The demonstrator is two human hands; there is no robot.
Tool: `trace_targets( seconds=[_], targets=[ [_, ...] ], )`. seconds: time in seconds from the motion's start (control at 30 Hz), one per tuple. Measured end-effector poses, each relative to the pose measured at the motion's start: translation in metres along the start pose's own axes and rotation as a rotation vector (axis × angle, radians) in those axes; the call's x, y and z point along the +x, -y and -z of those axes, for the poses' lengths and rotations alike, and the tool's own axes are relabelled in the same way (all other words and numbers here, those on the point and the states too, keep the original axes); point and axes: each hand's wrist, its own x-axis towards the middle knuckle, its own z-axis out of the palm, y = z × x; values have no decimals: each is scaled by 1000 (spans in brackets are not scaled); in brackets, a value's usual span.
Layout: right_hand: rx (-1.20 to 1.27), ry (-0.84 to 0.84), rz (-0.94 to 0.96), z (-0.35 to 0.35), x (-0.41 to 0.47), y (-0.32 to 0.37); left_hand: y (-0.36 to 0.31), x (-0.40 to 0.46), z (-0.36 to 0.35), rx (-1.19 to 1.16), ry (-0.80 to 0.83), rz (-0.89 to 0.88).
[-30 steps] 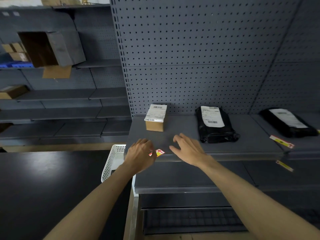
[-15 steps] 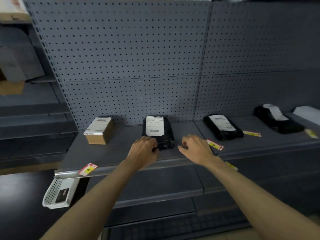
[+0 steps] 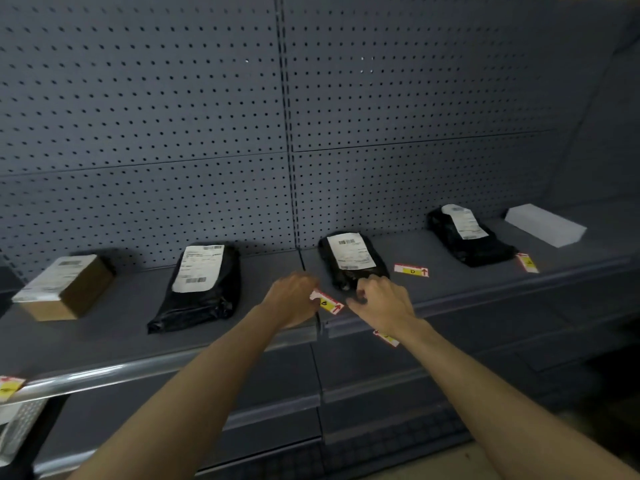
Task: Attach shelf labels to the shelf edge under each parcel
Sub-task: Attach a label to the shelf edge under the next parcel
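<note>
A red, yellow and white shelf label lies near the front of the grey shelf, in front of the middle black parcel. My left hand pinches the label's curled white left end. My right hand hovers with loosely curled fingers just right of the label and holds nothing. A brown box and another black parcel sit further left. One label hangs on the shelf edge at the far left. Another label shows on the edge under my right wrist.
A loose label marked D lies right of the middle parcel. A third black parcel has a label beside it, and a white box lies at the far right. Pegboard backs the shelf. A white basket hangs low left.
The view has swung right along the shelf, away from the brown box. Both hands moved right to the loose label by the middle black parcel, and my left fingers now grip its end.
</note>
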Motion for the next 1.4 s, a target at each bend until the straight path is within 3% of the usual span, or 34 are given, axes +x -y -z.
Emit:
trace_targets(
  seconds=[0.27, 0.6, 0.87, 1.1, 1.4],
  targets=[
    [10, 76, 18, -42, 33, -7, 4, 51, -31, 181, 205, -62],
    [-11, 150, 0, -82, 52, -4, 24, 66, -71, 290, 127, -99],
    [-3, 131, -24, -94, 62, 5, 33, 59, -65, 145, 126, -84],
    [-22, 132, -9, -84, 65, 4, 32, 45, -61, -28, 1, -65],
    [315, 34, 135, -56, 60, 58, 72, -6, -11, -281, -140, 107]
  ],
)
